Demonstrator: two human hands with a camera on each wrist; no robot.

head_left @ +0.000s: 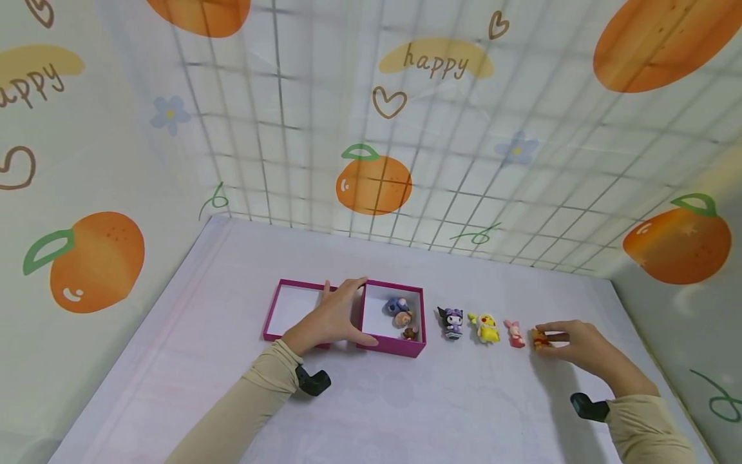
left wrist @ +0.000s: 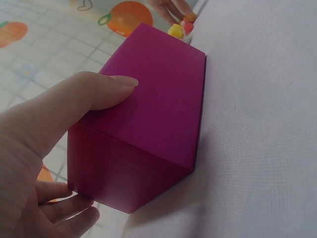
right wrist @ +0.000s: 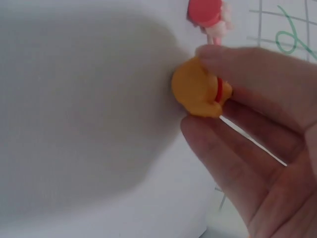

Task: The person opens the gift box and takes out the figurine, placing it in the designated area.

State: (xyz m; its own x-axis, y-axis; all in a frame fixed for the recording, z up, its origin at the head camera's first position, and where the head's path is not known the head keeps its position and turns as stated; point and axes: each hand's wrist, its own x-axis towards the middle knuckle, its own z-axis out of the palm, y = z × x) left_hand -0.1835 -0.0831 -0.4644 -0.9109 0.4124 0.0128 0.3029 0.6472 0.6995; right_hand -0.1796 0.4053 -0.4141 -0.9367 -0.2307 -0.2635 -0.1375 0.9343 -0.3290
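A magenta open-topped box with a white inside stands near the table's middle, holding several small figurines. My left hand grips its left end. In the left wrist view the thumb presses the front wall of the box, and the other fingers reach to its far side. Over at the right, my right hand pinches an orange-yellow bear figurine with a red band between thumb and fingers. Beside that bear is a pink figurine. What the bear rests on is hard to tell.
A magenta-rimmed white lid or tray lies left of the box, partly behind my left hand. Between box and right hand stand a purple-and-black figurine and a yellow figurine. Patterned cloth walls enclose the white table.
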